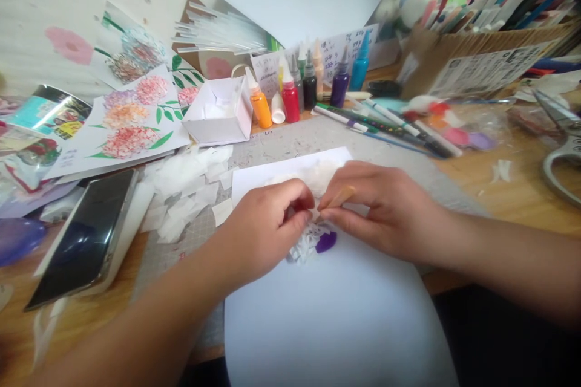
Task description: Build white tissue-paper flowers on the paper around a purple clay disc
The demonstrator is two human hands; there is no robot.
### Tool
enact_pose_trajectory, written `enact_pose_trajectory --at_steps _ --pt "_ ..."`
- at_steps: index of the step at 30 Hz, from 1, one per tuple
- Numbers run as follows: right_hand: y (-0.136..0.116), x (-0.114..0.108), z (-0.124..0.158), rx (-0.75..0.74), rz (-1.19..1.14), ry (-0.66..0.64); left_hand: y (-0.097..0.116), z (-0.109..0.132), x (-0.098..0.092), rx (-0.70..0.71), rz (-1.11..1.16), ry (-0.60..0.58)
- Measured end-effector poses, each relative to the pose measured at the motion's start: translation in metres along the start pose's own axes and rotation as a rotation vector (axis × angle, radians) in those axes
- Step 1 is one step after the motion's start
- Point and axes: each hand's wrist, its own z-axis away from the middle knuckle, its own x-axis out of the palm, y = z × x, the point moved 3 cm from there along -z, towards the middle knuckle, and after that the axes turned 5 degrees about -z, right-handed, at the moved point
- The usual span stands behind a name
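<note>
White paper sheet (336, 314) on cutting mat (290, 139), near desk edge. Phone (86, 236) far left, flower painting (131, 124) behind it. Paint bottles (290, 100) in row at back. Left hand (263, 230) on sheet: fingers curled tight, tips at tissue cluster (306, 249); can't tell what's pinched. Right hand (385, 208) pinching wooden stick (339, 196), just above cluster. Cluster mid-sheet, between both hands, purple paint blob (325, 242) on its right edge.

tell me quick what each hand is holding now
Left hand: closed, pinching the crumpled tissue.
Right hand: closed on a small stick.
</note>
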Motion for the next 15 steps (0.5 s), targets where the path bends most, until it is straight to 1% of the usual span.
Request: enact_pose_trajectory --at_steps 4,8,10,12,14,15 --pt "0.002 0.003 -0.006 0.040 0.001 -0.050 -0.001 0.001 -0.001 0.016 -0.003 -0.004" --pt "0.004 0.002 -0.007 0.130 -0.061 -0.050 0.000 0.004 -0.001 0.009 -0.001 -0.039" --pt "0.006 -0.002 -0.004 0.198 -0.148 -0.010 0.002 0.004 -0.001 0.021 -0.034 -0.035" --pt "0.006 -0.008 -0.001 0.255 -0.238 0.067 0.004 0.004 -0.001 0.034 -0.080 -0.024" --pt "0.006 -0.013 0.001 0.278 -0.297 0.127 0.004 0.004 0.000 0.048 -0.119 -0.021" --pt "0.005 -0.015 0.002 0.278 -0.312 0.132 0.004 0.004 0.001 0.060 -0.131 -0.020"
